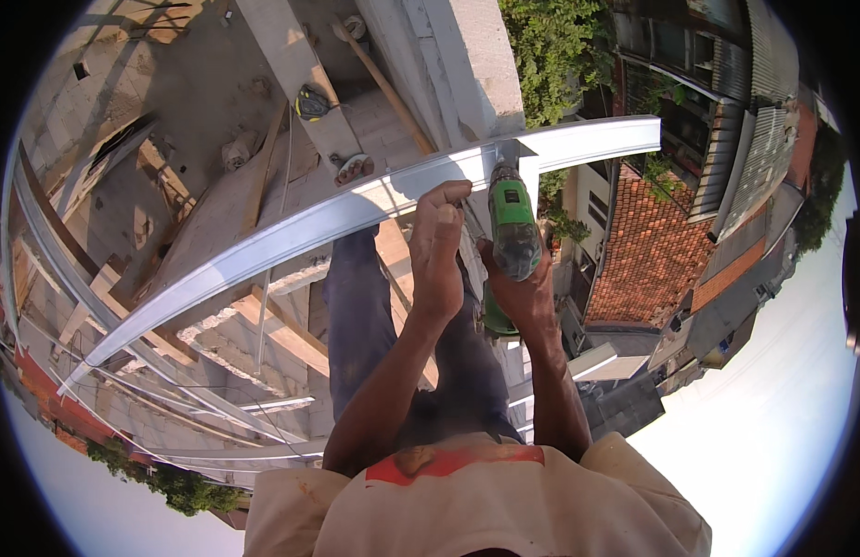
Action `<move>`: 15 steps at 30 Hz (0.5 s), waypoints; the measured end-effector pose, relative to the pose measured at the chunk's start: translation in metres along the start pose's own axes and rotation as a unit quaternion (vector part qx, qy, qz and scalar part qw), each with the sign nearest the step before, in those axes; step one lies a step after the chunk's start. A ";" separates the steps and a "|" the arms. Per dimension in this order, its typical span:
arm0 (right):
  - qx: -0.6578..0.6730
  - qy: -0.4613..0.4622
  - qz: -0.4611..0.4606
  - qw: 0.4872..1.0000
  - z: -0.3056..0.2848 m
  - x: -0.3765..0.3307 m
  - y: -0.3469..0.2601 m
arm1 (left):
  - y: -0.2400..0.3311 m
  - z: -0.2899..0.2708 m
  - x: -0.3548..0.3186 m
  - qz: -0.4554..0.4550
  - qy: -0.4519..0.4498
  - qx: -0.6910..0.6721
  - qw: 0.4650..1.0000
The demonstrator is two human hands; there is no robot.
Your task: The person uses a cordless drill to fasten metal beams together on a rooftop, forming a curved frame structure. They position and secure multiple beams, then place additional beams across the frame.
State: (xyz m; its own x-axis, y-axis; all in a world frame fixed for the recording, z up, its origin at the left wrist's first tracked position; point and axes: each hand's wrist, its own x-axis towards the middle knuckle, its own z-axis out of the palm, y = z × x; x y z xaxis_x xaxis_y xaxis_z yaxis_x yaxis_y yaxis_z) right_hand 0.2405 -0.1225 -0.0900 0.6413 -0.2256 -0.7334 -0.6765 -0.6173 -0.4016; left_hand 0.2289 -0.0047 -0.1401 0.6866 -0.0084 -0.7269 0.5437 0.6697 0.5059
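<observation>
My right hand (524, 295) is wrapped round the handle of a green and black cordless drill (513, 218). The drill's front end points away from me, at the joint where a short upright metal piece (530, 176) meets a long silver metal beam (290, 221). Just left of the drill, my left hand (436, 251) is raised at the beam's near edge. Its fingers are bent and pressed together, with the fingertips turned toward the drill's front. Whatever they may pinch is too small to make out.
A bare foot (354, 169) rests on a narrow ledge (295, 60) beyond the beam, near a small yellow-and-black object (312, 104). Below lie wooden planks and broken masonry. More metal beams (68, 246) run at the left. A tiled roof (639, 251) and leafy branches (555, 56) are at the right.
</observation>
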 end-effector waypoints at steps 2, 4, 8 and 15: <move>0.001 -0.005 0.053 0.999 -0.001 -0.002 0.007 | -0.054 -0.029 0.002 -0.077 0.009 0.098 0.992; 0.013 -0.012 0.057 0.998 -0.002 -0.004 0.015 | -0.127 -0.053 0.005 -0.112 -0.053 0.347 0.930; -0.011 0.004 -0.007 1.000 -0.002 -0.007 0.010 | -0.175 -0.036 0.015 0.047 -0.130 0.195 0.971; 0.026 0.052 -0.062 0.996 0.011 -0.025 0.008 | -0.166 -0.037 0.047 -0.130 -0.230 0.076 0.962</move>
State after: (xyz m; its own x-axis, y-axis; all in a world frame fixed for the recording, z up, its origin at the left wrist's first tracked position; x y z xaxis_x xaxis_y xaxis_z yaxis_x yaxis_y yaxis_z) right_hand 0.2151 -0.1131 -0.0809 0.7533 -0.2285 -0.6167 -0.6056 -0.6067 -0.5150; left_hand 0.1537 -0.0887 -0.2754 0.6399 -0.5110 -0.5739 0.7659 0.4847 0.4224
